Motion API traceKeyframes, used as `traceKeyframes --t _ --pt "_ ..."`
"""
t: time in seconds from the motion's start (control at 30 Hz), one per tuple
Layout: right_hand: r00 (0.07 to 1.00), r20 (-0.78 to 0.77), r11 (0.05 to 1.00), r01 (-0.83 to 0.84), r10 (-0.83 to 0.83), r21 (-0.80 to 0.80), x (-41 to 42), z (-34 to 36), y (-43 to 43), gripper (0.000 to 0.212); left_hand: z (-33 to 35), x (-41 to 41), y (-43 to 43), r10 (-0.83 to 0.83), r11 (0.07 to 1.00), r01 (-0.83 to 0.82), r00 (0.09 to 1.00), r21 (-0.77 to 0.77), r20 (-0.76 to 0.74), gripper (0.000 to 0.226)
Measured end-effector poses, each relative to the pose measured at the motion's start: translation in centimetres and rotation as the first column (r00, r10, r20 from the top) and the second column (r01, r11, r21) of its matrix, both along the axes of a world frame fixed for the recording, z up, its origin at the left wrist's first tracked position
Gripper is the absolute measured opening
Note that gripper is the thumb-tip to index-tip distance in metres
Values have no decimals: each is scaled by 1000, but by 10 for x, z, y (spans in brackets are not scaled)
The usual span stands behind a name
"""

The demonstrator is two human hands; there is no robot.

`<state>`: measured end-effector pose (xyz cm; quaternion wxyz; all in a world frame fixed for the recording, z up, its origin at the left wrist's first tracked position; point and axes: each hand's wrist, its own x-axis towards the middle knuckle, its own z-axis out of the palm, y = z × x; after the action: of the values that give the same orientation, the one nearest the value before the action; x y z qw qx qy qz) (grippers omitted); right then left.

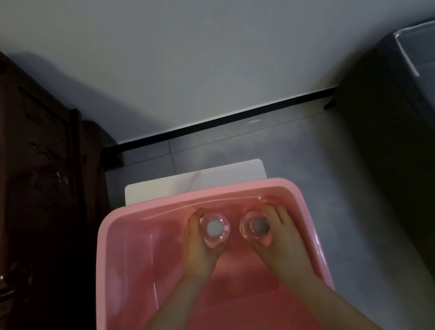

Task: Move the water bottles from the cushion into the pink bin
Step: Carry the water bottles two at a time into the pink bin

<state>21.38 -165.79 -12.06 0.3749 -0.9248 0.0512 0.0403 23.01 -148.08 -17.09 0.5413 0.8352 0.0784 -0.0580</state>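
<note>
Down near the far wall of the bin, you hold one bottle in each hand. Your left hand is curled round the left bottle, and your right hand clamps the right bottle the same way. Both bottles stand upright in your grips, caps up, side by side with a gap between them. Bare pink floor lies on the near side of your wrists (whether the bases touch the bottom I cannot tell from above). This looks like the placing step, close to its end. The next move, as I judge it: lower until both bases seat, then loosen both grips and lift your hands straight up, clear of the caps, so neither bottle tips. You have no cushion in view, so I cannot say whether more bottles wait there.
</note>
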Motion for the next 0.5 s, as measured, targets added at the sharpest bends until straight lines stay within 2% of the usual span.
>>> traceKeyframes --t 0.07,0.1,0.23,0.37,0.5 --pt "991 30 968 -118 127 -221 1 14 -1 40 9 -1 3 -27 1000 27 1000 15 -5 72" --pt "988 12 951 -148 157 -273 4 19 0 33 13 -1 4 -43 999 43 999 18 -4 66" --pt "977 1 931 -204 215 -304 23 31 -4 24 24 4 2 -24 1000 24 999 -5 22 44" --pt "972 -21 911 -227 234 -343 25 38 -10 35 28 6 -12 -12 1000 12 1000 -17 16 44" --pt "976 -71 918 -217 205 -332 30 39 -9 28 24 5 -29 -26 1000 26 1000 -14 18 49"
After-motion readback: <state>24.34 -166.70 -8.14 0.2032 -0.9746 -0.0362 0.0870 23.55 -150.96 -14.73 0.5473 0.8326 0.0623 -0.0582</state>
